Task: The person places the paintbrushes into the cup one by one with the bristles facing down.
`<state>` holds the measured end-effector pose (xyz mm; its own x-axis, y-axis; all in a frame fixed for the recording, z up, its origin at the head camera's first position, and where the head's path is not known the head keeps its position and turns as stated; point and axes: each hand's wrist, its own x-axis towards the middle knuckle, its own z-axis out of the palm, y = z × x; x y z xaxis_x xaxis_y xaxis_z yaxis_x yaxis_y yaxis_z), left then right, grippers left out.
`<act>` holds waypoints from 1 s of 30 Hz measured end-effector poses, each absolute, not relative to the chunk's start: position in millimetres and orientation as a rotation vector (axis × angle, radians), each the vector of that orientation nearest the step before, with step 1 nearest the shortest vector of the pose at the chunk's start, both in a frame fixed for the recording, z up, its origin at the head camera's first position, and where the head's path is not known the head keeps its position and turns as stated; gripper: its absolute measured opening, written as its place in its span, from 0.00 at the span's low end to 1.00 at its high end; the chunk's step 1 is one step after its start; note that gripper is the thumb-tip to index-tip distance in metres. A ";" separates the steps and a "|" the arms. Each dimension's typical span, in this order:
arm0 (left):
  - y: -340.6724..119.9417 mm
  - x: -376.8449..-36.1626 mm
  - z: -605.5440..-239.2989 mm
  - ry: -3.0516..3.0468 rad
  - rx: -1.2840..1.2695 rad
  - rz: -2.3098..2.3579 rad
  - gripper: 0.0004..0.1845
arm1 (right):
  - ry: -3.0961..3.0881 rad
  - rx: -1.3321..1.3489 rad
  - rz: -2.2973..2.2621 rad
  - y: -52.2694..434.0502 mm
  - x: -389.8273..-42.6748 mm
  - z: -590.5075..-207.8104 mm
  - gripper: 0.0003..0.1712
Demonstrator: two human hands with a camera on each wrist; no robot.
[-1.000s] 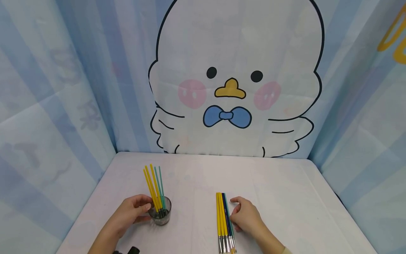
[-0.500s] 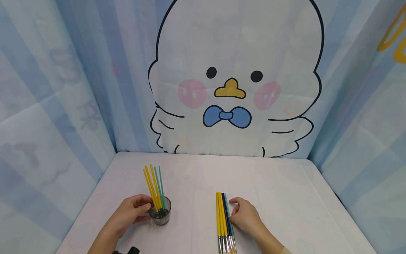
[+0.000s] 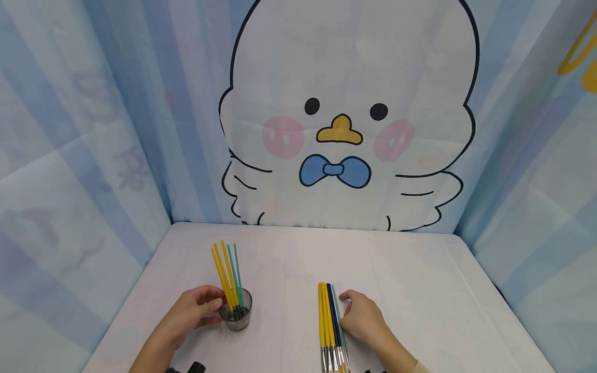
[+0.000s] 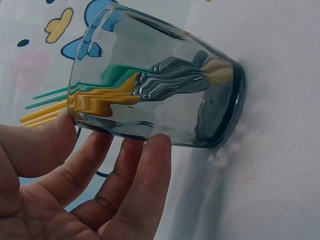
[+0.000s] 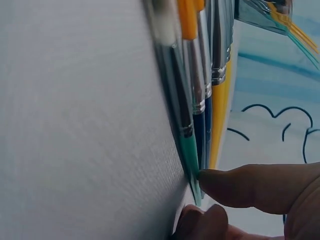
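My left hand [image 3: 198, 311] grips a clear glass cup [image 3: 238, 312] that stands on the white table [image 3: 420, 290]. Several yellow and teal paintbrushes [image 3: 227, 269] stand in it, bristles down. In the left wrist view my fingers [image 4: 140, 175] wrap the cup's [image 4: 160, 95] wall. To the right, a row of paintbrushes [image 3: 328, 326] lies flat, yellow, dark blue and teal. My right hand [image 3: 346, 312] is at the row's right side. In the right wrist view its thumb tip and a fingertip [image 5: 205, 220] pinch the handle of the outermost teal paintbrush [image 5: 189, 150].
A blue striped cloth backdrop with a large cartoon duck [image 3: 345, 103] closes off the table at the back and both sides. A small dark object [image 3: 196, 368] shows at the bottom edge near my left arm. Bare tabletop stretches behind and to the right of the brushes.
My right hand has shifted slightly along the teal brush. The left hand and the cup have not moved.
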<state>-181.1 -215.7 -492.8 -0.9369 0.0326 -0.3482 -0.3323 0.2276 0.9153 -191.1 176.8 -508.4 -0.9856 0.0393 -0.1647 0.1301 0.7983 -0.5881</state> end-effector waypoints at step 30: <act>-217.6 -180.1 -491.8 2.197 -0.251 1.772 0.14 | 2.849 0.101 -0.845 174.1 -191.2 -501.2 0.32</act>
<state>-180.1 -217.6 -491.8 -0.9377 0.0556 -0.3431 -0.3235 0.2213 0.9200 -191.2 174.1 -501.2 -0.9836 0.0169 -0.1798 0.1122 0.8372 -0.5352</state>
